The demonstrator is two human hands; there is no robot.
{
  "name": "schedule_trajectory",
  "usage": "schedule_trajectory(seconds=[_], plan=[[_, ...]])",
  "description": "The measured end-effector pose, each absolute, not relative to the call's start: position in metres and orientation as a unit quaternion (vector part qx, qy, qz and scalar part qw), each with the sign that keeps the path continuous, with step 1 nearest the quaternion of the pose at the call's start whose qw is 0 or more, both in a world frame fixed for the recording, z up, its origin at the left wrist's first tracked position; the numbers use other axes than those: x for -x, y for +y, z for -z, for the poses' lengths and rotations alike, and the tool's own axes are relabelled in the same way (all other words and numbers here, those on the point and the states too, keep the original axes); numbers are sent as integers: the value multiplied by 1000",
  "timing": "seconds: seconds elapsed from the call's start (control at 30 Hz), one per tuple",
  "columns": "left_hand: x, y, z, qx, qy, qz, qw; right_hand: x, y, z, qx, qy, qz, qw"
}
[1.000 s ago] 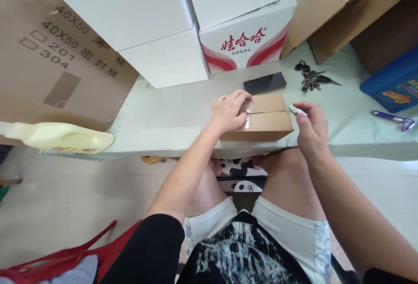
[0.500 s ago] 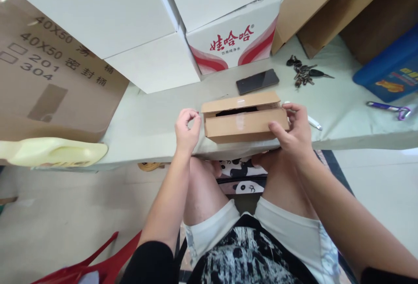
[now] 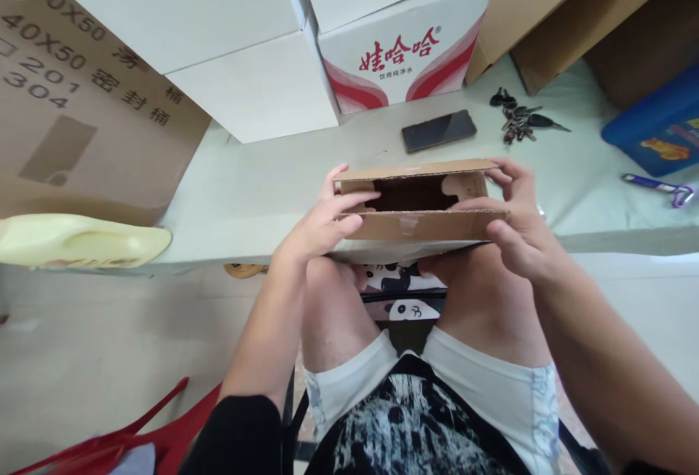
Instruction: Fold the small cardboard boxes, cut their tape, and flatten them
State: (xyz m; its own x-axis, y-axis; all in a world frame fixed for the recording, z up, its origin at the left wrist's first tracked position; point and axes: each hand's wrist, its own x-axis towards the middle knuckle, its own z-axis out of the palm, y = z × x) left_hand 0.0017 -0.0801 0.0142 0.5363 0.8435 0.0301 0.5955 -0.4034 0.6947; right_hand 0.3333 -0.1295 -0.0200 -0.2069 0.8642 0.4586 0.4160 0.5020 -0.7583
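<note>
A small brown cardboard box point(image 3: 426, 227) sits at the front edge of the table with its two long flaps raised and its dark inside showing. My left hand point(image 3: 322, 220) holds the box's left end, one finger reaching in over the short side flap and the thumb against the near flap. At the right end, my right hand point(image 3: 516, 216) grips in a like way, its thumb outside the near flap and a finger inside the opening. What lies deep in the box is too dark to make out.
Behind the box lie a black phone point(image 3: 440, 131) and a bunch of keys point(image 3: 524, 118). White cartons point(image 3: 404, 60) stand at the back. To the right are a blue jug point(image 3: 655, 132) and a purple razor-shaped tool point(image 3: 658, 187); a pale yellow bottle point(image 3: 81, 240) lies left.
The box's long flaps have spread wider apart, baring the inside. My left hand has moved from beside the box onto its left end. My right hand's finger now reaches inside.
</note>
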Motion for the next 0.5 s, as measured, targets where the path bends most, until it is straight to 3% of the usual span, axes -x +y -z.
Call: schedule_trajectory(seconds=[0.13, 0.27, 0.5], plan=[[-10, -94, -34, -837, 455, -120, 279, -336, -132, 12, 455, -762, -213, 408], [-15, -102, -35, -849, 451, -125, 246, -340, -141, 14, 472, -783, -190, 356], [-16, -108, -16, -862, 415, -231, 177, -342, -157, 22, 441, -767, -191, 425]])
